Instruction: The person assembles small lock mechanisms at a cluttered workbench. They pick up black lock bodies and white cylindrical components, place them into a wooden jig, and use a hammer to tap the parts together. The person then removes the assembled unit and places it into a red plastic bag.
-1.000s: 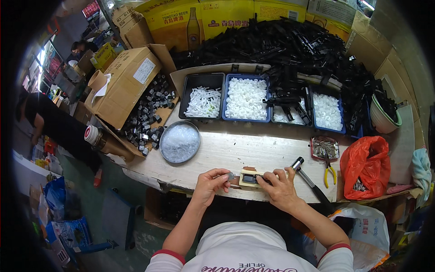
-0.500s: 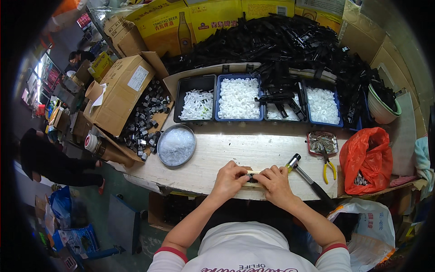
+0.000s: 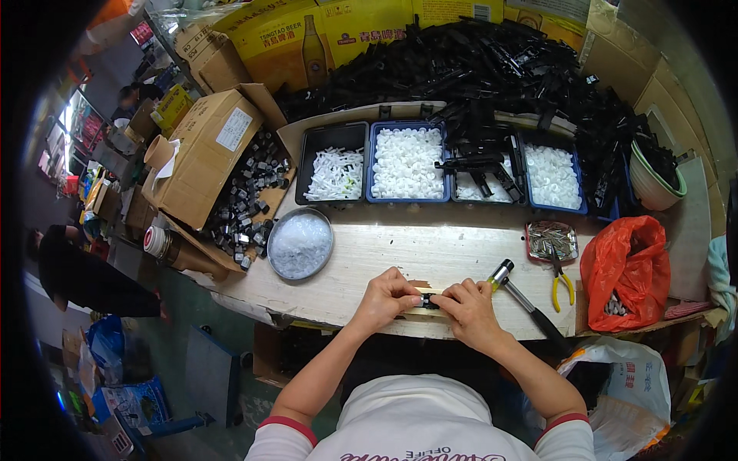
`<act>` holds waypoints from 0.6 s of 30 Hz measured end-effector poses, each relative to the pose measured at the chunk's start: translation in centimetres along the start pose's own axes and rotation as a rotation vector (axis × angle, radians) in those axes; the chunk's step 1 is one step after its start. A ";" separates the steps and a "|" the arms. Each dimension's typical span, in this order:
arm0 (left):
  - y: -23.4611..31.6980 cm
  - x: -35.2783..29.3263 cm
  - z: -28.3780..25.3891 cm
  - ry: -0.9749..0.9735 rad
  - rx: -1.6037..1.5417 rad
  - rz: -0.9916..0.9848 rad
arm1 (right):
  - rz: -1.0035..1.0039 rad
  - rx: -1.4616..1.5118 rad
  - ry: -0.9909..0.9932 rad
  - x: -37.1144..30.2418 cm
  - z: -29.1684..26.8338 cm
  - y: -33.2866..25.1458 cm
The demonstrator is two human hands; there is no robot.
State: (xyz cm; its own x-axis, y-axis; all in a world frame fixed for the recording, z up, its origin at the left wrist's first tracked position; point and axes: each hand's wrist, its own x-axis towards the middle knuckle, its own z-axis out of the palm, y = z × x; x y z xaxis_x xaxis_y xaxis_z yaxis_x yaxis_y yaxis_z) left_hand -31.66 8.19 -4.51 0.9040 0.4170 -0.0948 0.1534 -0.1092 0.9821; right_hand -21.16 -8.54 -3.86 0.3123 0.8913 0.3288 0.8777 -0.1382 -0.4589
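Note:
My left hand (image 3: 384, 301) and my right hand (image 3: 470, 309) meet near the front edge of the table. Their fingers pinch a small black part (image 3: 428, 300) from both sides, with a shiny, pale bit showing at its left end. It sits at a light-coloured block or fixture, mostly covered by my fingers. Just right of my right hand lies a hammer (image 3: 530, 303) with a shiny head and black grip, close to my fingertips. Pliers (image 3: 563, 286) with yellow handles lie further right, their jaws on a small tray of metal pins (image 3: 550, 240).
Behind stand bins of white parts (image 3: 407, 163), backed by a large heap of black parts (image 3: 500, 69). A round dish (image 3: 300, 244) and a carton (image 3: 204, 161) beside small dark pieces stand left. A red bag (image 3: 626, 273) sits right. Another person (image 3: 88, 273) is far left.
My fingers have shifted slightly around the small part, and its shiny, pale bit now shows. The person at far left has changed posture. The hammer and pliers stay where they were.

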 end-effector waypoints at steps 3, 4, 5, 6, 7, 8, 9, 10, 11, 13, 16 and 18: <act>-1.4 -0.6 0.3 0.063 0.130 0.234 | -0.009 -0.004 0.006 -0.1 0.2 0.1; -1.9 -0.8 0.4 0.084 0.097 0.226 | -0.013 -0.011 0.010 -0.2 0.2 0.2; -1.5 -1.0 0.5 0.108 0.065 0.217 | -0.020 -0.015 0.015 -0.1 0.2 0.1; -1.0 -0.8 0.4 0.104 -0.058 0.043 | -0.014 -0.013 0.010 -0.1 0.2 0.1; -0.1 -0.3 0.3 0.099 -0.182 -0.131 | -0.009 -0.011 0.005 -0.1 0.0 0.1; 0.8 0.0 0.1 0.096 -0.304 -0.301 | -0.007 -0.010 0.003 0.0 -0.1 0.1; 0.6 0.0 0.1 0.078 -0.328 -0.290 | -0.010 -0.006 -0.002 -0.1 -0.1 0.1; 0.2 0.0 0.1 0.060 -0.352 -0.278 | -0.013 -0.003 -0.006 -0.2 -0.1 0.1; -0.1 0.1 0.0 0.037 -0.370 -0.262 | -0.013 0.000 -0.002 -0.2 -0.1 0.2; -0.2 -0.3 0.0 0.061 -0.304 -0.210 | -0.024 0.005 0.035 -0.1 -0.1 0.3; -0.5 -0.9 0.3 0.102 -0.268 -0.161 | 0.013 -0.025 0.146 -0.9 -0.9 0.7; -0.1 -1.0 0.0 0.075 -0.243 -0.170 | 0.108 -0.085 0.271 -1.8 -2.2 1.9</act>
State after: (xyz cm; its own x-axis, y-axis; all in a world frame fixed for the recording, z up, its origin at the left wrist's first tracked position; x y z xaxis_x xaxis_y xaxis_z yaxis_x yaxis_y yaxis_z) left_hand -32.55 7.78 -4.55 0.8400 0.4773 -0.2581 0.1920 0.1835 0.9641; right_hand -19.25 -11.34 -3.52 0.4806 0.7236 0.4954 0.8580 -0.2712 -0.4363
